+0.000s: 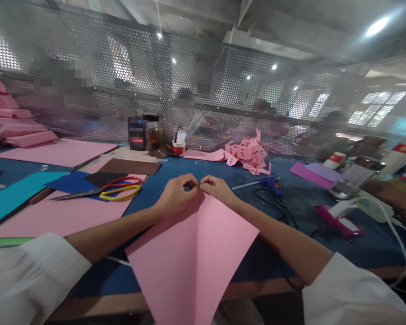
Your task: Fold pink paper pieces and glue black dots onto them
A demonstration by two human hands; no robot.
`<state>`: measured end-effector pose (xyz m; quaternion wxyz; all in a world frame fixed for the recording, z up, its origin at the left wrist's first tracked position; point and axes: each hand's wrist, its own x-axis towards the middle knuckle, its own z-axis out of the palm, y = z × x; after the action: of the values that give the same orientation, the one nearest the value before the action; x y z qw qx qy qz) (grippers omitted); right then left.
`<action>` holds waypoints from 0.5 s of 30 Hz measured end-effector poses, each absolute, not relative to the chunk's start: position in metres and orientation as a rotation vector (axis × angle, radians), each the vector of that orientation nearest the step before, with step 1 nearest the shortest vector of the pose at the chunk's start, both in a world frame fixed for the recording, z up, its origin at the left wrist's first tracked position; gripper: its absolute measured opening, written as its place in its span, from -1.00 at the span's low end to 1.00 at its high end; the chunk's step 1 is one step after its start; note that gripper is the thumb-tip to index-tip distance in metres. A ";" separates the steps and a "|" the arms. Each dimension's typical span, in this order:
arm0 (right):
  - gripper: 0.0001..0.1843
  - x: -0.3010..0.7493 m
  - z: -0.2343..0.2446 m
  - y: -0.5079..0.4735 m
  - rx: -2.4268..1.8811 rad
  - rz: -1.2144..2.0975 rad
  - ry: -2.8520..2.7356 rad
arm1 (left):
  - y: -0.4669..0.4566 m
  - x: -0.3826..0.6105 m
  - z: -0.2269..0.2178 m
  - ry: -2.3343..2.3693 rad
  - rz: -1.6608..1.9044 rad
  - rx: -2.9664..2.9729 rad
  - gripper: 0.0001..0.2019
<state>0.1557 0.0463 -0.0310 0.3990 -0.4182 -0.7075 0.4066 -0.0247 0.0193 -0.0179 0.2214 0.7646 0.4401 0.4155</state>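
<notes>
A sheet of pink paper [176, 257] hangs over the table's front edge, a crease running down its middle. My left hand [176, 195] pinches its top corner, thumb and forefinger curled into a loop. Close beside it, almost touching, my right hand [218, 188] pinches the same corner. The lower end of the sheet runs out of view. Left of my hands, scissors [120, 188] with one red and one yellow handle loop lie across blue, black and pink sheets. To the right rests a blue glue gun [271, 186] with its cord.
Folded pink paper pieces [246, 153] are heaped at the back by a perforated metal screen [203, 67]. A cup [179, 148] and a dark jar [153, 133] stand there too. On the right are a clear bottle [355, 176], a magenta device [338, 221] and another person's arm [392, 194].
</notes>
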 end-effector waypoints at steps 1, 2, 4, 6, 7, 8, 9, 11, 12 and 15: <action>-0.81 0.156 -0.030 0.047 -1.071 1.035 -1.801 | 0.021 -0.025 -0.019 1.229 1.142 2.110 -0.87; -0.78 0.157 -0.029 0.047 -1.085 1.044 -1.816 | 0.024 -0.027 -0.020 1.245 1.132 2.105 -0.86; -0.72 0.161 -0.026 0.046 -1.123 1.071 -1.856 | 0.030 -0.030 -0.024 1.281 1.106 2.093 -0.84; -0.67 0.166 -0.021 0.044 -1.169 1.096 -1.913 | 0.036 -0.033 -0.027 1.317 1.078 2.084 -0.81; -0.66 0.169 -0.018 0.043 -1.193 1.102 -1.947 | 0.039 -0.035 -0.028 1.335 1.065 2.081 -0.80; -0.67 0.172 -0.015 0.042 -1.217 1.102 -1.985 | 0.041 -0.036 -0.029 1.352 1.053 2.080 -0.80; -0.68 0.176 -0.012 0.041 -1.240 1.096 -2.024 | 0.042 -0.037 -0.030 1.365 1.040 2.085 -0.79; -0.70 0.181 -0.008 0.041 -1.283 1.071 -2.099 | 0.044 -0.039 -0.030 1.377 1.009 2.111 -0.79; -0.71 0.184 -0.008 0.042 -1.302 1.054 -2.131 | 0.044 -0.039 -0.030 1.376 0.988 2.135 -0.79; -0.72 0.187 -0.009 0.045 -1.355 0.975 -2.202 | 0.041 -0.040 -0.029 1.388 0.944 2.232 -0.80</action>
<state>0.1870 0.0448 -0.0090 0.1882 -0.4816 -0.7826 0.3467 -0.0396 0.0414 -0.0286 0.1734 0.7871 0.4895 0.3327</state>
